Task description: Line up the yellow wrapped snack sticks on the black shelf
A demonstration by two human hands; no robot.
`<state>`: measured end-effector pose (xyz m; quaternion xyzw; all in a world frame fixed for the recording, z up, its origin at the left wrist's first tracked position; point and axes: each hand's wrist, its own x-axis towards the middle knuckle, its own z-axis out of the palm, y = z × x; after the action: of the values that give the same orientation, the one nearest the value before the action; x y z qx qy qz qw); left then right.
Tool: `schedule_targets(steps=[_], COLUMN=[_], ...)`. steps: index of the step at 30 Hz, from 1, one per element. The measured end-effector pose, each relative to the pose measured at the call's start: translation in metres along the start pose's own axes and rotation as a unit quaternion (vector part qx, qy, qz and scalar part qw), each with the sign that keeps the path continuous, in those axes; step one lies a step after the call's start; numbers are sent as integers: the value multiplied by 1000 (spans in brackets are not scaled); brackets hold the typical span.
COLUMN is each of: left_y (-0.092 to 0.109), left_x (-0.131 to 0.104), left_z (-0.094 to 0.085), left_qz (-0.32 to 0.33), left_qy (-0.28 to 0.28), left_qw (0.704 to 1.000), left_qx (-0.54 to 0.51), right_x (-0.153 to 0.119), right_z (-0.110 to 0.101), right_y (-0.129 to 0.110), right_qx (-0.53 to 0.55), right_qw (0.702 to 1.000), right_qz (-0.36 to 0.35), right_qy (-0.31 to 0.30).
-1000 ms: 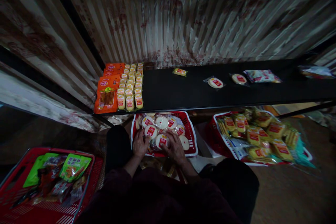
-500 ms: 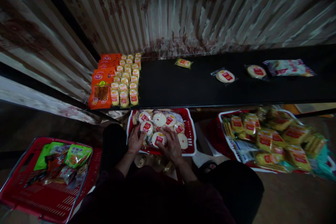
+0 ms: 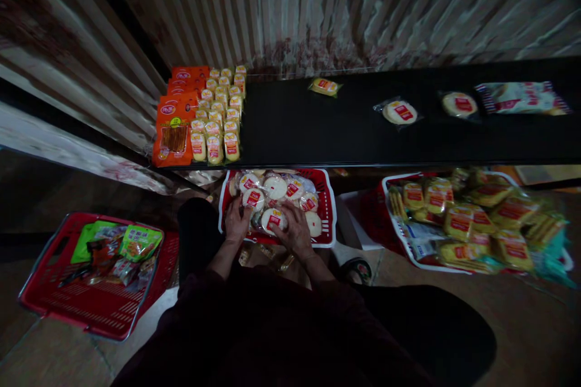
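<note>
Over the middle basket [image 3: 332, 208], both hands, left [image 3: 238, 221] and right [image 3: 293, 230], fingers curled, each grip loosely open on wrapped cakes [image 3: 273, 219].

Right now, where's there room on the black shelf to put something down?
The big bare patch on the black shelf is between the rows of little yellow packs and the nearest round white packet. There's also a strip in front of the striped bag. It's crowded at the shelf's left end and in the middle basket, around both hands.
</note>
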<state>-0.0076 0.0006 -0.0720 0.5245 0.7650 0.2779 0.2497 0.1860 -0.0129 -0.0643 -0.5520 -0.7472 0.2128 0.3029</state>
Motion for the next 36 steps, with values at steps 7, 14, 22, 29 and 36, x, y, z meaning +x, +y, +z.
schedule_targets(steps=[7, 14, 22, 29, 36], left_y=[2, 4, 1, 8, 26], left_x=[1, -2, -4, -6, -10], left_z=[0, -1, 3, 10, 29], left_qz=[6, 6, 14, -25, -49], left_qy=[3, 8, 11, 44, 104], left_qw=[1000, 1000, 1000, 998, 992], left_qx=[-3, -3, -23, -32, -48], right_x=[-1, 0, -1, 3, 1], right_z=[-1, -2, -5, -15, -25], right_y=[-3, -3, 0, 2, 18], right_qx=[-2, -5, 8, 11, 1], right_qw=[1000, 1000, 1000, 1000, 999], right_qz=[4, 3, -7, -6, -30], right_qy=[6, 4, 21, 3, -33])
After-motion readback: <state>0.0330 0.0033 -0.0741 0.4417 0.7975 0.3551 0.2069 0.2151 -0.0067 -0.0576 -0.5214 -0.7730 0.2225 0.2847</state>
